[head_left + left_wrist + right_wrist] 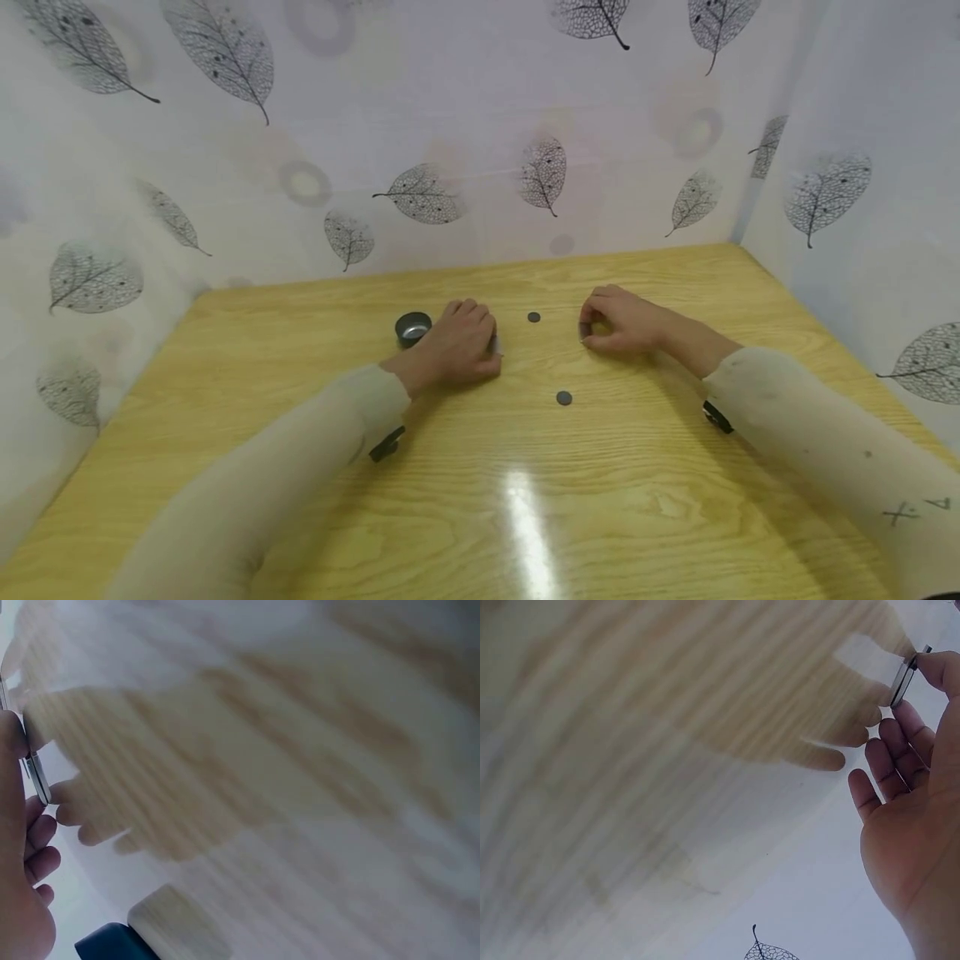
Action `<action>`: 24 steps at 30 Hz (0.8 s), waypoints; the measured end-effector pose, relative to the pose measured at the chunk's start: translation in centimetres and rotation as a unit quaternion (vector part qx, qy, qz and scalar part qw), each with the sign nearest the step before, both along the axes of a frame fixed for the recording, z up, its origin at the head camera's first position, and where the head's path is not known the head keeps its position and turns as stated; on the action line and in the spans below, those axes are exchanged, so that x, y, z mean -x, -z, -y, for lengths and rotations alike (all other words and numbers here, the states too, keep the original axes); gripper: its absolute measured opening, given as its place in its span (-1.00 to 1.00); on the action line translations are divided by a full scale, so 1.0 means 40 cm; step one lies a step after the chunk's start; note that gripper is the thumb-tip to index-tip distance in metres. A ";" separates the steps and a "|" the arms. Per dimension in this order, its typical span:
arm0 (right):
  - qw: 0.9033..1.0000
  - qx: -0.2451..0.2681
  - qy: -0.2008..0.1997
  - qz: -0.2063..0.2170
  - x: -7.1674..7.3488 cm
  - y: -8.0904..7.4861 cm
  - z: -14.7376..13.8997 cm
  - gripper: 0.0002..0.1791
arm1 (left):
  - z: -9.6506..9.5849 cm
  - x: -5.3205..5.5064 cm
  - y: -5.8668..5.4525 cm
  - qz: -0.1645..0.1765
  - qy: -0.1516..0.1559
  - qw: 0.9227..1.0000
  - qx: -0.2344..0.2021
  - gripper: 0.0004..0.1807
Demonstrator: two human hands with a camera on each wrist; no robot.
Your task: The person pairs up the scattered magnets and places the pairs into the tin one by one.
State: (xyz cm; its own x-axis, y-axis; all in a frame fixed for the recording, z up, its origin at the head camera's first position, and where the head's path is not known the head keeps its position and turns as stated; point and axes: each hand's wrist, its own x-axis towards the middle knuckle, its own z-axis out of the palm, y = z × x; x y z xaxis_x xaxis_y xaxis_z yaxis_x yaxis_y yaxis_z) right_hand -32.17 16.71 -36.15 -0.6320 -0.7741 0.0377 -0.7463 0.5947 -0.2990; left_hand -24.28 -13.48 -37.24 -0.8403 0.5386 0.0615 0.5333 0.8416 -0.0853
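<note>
My left hand (461, 343) pinches a small flat silver-edged piece (37, 778) between thumb and fingers, low over the wooden table (450, 517). To the right, my right hand (626, 323) pinches a similar thin silver-and-dark piece (902, 681) upright between thumb and fingertips. What kind of thing either piece is, I cannot tell. Between the hands lie two small dark round discs: a far disc (534, 317) and a nearer disc (564, 398). A small dark round cup (412, 329) with a shiny inside stands just left of my left hand, partly behind its wrist.
A white leaf-patterned curtain (480, 108) hangs along the table's back edge and continues down both sides. Small dark devices hang under the two sleeves, at the left wrist (387, 444) and the right wrist (717, 417). Light glares on the front of the table.
</note>
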 end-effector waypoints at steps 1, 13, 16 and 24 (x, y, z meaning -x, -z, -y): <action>1.000 0.002 0.000 0.003 -0.001 0.000 0.001 -0.86 | 0.000 0.001 0.001 0.001 -0.001 1.000 0.000 -0.56; 1.000 -0.002 0.006 0.004 -0.001 0.005 0.012 -0.85 | -0.004 0.007 0.005 0.004 0.014 1.000 -0.023 -0.62; 1.000 -0.001 0.004 0.006 -0.003 0.001 0.015 -0.85 | -0.004 0.008 0.004 0.011 0.018 0.999 -0.031 -0.63; 1.000 -0.002 0.002 0.009 -0.007 -0.004 0.022 -0.83 | -0.006 0.006 0.003 0.010 0.018 0.999 -0.034 -0.66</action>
